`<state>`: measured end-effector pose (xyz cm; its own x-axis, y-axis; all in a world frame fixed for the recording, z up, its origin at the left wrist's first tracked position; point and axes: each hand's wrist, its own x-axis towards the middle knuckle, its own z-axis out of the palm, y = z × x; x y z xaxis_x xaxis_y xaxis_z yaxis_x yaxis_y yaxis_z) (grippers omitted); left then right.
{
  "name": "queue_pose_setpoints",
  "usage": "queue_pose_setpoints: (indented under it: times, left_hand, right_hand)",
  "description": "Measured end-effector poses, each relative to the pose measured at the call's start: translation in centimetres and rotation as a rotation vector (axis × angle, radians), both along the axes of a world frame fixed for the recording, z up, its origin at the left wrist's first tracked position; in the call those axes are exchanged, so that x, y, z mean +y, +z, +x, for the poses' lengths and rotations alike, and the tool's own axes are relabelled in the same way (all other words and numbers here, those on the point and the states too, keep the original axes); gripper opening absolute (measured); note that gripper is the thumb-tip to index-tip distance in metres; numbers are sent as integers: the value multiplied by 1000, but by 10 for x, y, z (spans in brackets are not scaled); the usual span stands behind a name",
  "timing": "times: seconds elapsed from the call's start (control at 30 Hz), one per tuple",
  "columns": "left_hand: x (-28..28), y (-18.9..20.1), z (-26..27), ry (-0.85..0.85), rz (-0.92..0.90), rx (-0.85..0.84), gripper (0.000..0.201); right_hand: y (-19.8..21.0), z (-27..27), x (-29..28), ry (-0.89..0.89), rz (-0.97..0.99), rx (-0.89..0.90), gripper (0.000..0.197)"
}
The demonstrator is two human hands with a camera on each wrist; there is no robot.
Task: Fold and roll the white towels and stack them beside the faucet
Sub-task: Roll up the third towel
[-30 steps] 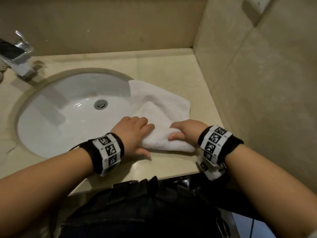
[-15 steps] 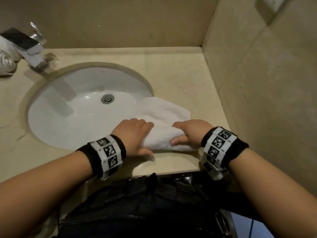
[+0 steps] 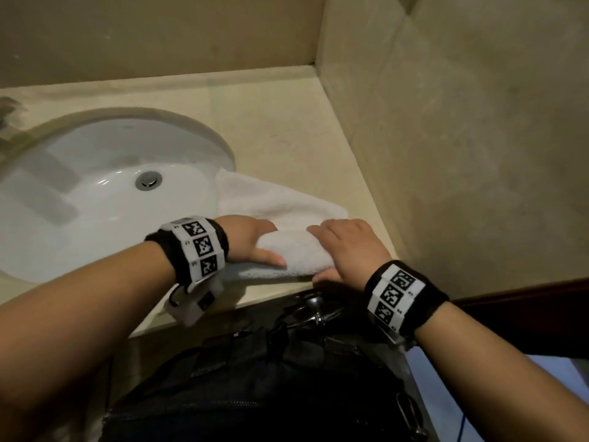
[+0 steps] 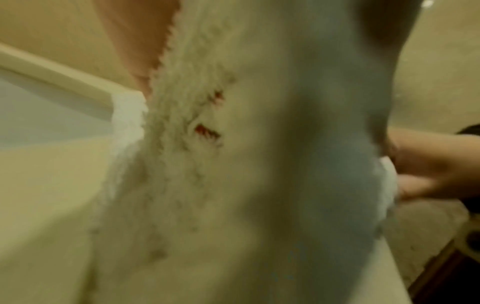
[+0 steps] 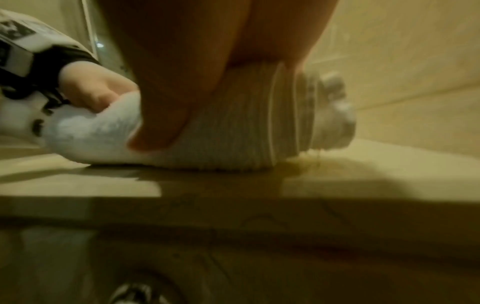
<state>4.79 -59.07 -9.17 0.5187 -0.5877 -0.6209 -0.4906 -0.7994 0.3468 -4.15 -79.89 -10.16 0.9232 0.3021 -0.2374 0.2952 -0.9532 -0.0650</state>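
White terry towel [image 3: 296,250], soft, light and springy, is gripped at both roll ends by the left hand [image 3: 251,242] and right hand [image 3: 347,247] beside the sink [image 3: 95,199]; end grips are judged best.

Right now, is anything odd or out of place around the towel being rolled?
One thing: the unrolled far corner of the white towel overhangs the rim into the sink rather than lying flat on the counter. The left hand and right hand grip the roll evenly.
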Motion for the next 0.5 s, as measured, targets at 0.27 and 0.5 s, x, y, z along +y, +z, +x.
queue_pose_setpoints:
  times: [0.27, 0.5]
  left_hand:
    - [14, -6, -21, -197, 35, -630, 97]
    - [18, -1, 29, 49, -164, -86, 64]
  right_hand:
    - [24, 54, -8, -199, 217, 470, 52]
    - [15, 40, -3, -107, 125, -119, 74]
